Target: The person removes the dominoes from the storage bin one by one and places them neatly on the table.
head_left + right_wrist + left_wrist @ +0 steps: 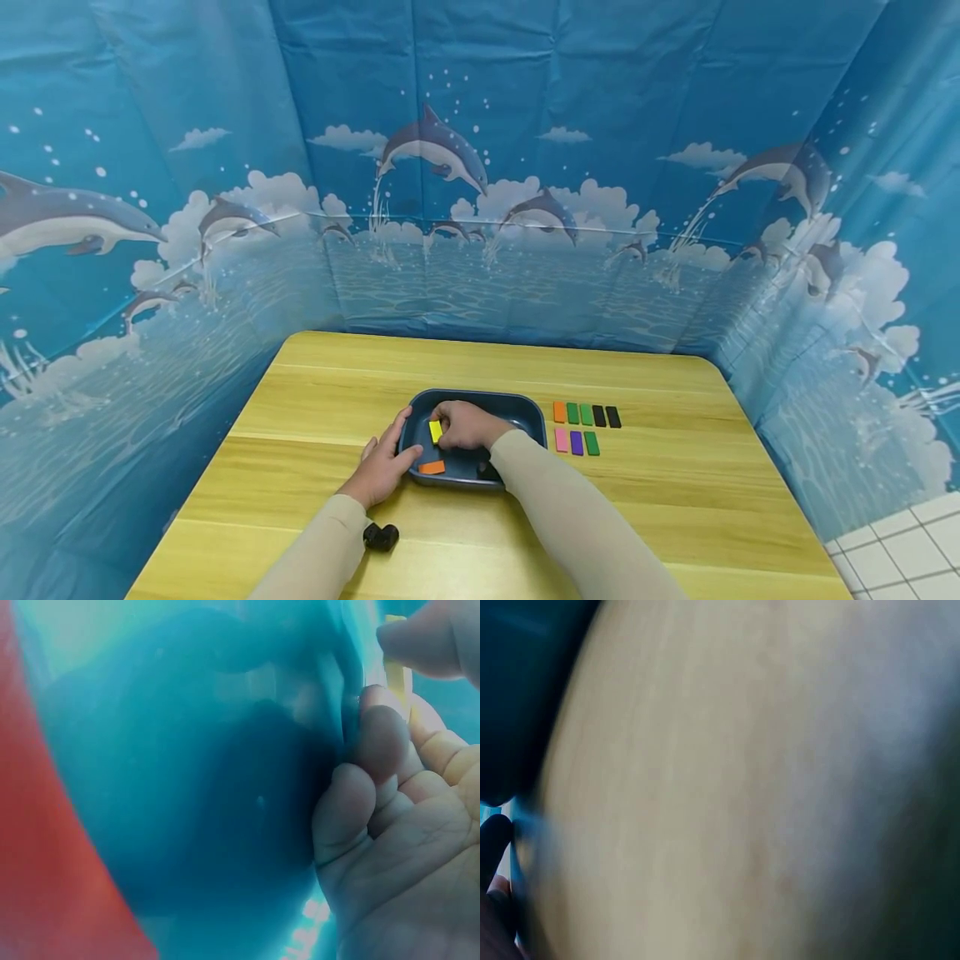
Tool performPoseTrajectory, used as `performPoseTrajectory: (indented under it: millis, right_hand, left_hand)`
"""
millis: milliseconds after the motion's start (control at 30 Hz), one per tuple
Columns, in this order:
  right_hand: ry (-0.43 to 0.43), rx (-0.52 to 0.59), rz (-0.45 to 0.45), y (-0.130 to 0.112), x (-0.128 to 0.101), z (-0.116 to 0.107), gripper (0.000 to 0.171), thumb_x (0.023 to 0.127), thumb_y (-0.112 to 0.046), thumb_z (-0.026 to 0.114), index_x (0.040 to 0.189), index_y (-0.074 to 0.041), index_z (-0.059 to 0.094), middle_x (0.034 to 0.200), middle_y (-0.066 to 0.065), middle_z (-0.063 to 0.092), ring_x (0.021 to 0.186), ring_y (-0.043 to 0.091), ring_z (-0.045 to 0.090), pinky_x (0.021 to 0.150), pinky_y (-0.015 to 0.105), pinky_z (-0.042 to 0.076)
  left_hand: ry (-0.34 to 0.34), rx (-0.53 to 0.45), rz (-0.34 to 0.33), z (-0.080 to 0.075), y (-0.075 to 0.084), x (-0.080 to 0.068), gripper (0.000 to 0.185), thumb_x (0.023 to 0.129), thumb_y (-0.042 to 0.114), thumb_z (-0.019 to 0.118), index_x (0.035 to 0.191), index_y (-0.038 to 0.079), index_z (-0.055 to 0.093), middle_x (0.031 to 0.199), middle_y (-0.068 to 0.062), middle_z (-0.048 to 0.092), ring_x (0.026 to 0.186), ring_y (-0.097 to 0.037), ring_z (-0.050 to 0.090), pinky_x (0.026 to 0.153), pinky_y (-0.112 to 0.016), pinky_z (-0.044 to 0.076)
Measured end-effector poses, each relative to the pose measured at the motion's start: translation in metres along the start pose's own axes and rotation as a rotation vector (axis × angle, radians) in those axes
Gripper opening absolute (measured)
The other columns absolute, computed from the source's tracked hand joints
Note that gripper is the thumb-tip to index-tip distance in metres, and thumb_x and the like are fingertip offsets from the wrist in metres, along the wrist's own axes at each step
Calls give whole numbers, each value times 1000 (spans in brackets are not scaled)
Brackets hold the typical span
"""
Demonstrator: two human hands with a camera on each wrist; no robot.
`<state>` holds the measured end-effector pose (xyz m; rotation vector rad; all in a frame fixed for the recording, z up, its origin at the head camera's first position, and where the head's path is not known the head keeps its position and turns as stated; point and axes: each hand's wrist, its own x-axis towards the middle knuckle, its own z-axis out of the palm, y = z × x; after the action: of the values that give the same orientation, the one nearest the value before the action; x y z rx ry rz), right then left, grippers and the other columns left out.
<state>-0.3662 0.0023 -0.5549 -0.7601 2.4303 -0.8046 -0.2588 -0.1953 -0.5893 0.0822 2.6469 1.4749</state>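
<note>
- Nearest the camera: two beige sleeves, with a small black object (pixel 381 536) on the wooden table (pixel 315 400) just beside the left forearm.
- Left hand (pixel 384 467): fingers straight, lying flat on the table, fingertips against the left outer wall of the dark blue tray (pixel 525 408). Holds nothing.
- Orange block (pixel 432 467): flat on the tray floor, near-left corner, apart from both hands.
- Yellow block (pixel 436 431): inside the tray, left part, standing on edge; pinched by the right hand (pixel 467 423), whose fingers curl over it. Right wrist view confirms thumb and fingertip on a yellow strip (pixel 397 679).
- Right of the tray, well apart from the hands: far row of five blocks (pixel 587 414) in orange, green, green, black, black; near row of three blocks (pixel 576 442) in pink, purple, green.
</note>
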Motion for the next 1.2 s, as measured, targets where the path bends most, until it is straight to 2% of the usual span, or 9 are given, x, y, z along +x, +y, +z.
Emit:
performPoseTrajectory:
  millis: [200,700,967,1200]
  right_hand:
    - [10,22,19,-1,-5,-4,51,85,-8,77,134,-8,65,80,-1,60,69,14,55,64,27,46]
    - [-16,-12,-11,-16,-29,-28,51,92,-12,74,141,-7,61,77,-2,60,65,13,53,63,26,46]
    - [-19,-10,-60,-22,-47,-41,50,93,-9,69,142,-6,60,70,-5,54,57,12,44,61,28,42]
    - [31,39,-81,-20,-63,-56,48,94,-8,67,142,-6,60,80,-2,57,63,14,45,63,29,42]
  left_hand:
    - [0,7,-3,2,-1,0,70,109,38,54,170,33,18,174,-10,29,162,-36,26,130,-62,-7]
    - [-7,9,-8,3,-1,-3,71,110,38,53,170,32,15,175,-12,26,162,-38,24,129,-64,-8]
    - [-6,8,-3,2,1,-4,73,110,39,52,171,31,13,175,-13,24,162,-39,23,128,-66,-9]
    - [-9,3,-4,1,4,-4,73,110,39,53,171,32,13,176,-12,23,162,-39,22,128,-65,-10]
